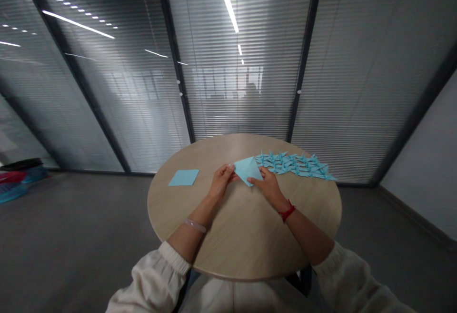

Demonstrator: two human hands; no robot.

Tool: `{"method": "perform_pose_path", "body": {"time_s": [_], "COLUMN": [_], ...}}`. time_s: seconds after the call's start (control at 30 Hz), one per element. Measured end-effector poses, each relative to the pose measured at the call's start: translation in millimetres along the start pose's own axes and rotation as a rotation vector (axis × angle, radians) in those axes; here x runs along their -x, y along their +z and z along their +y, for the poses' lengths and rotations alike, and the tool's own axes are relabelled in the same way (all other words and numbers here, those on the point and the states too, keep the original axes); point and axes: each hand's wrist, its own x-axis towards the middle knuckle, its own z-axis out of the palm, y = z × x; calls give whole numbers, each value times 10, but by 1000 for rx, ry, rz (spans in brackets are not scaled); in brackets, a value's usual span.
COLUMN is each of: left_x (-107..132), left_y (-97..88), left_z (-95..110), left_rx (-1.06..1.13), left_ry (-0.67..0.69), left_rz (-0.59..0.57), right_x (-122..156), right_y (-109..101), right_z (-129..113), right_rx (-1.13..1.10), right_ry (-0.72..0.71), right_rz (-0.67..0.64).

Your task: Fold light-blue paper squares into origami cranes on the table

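Between my two hands is a light blue sheet of origami paper (246, 166), turned cornerwise, with crease lines running across it. My left hand (223, 178) pinches its left corner between thumb and fingers. At the lower right edge, my right hand (267, 184) grips the sheet, the thumb on top and the fingers behind. The paper is held above the table's middle. Right behind my right hand lie several folded blue paper cranes (294, 164) in close rows. To the left of my left hand rests a flat blue square of paper (183, 177).
The round wooden table (243, 237) has a curved edge close to my body. Glass partitions with blinds (243, 103) stand just behind it. On the floor at far left are blue and red containers or bags (21, 179), partly cut off.
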Motion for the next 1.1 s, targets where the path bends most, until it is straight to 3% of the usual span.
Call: {"method": "perform_pose_path", "body": {"time_s": [0.67, 1.1], "left_x": [48, -16], "left_y": [64, -17], "left_z": [41, 28], "left_rx": [-143, -12], "left_ry": [-34, -6], "left_rz": [-76, 90], "right_x": [14, -9], "right_y": [25, 6], "right_z": [-38, 24], "right_rx": [-51, -9], "right_ry": [18, 28], "right_rz": [-50, -40]}}
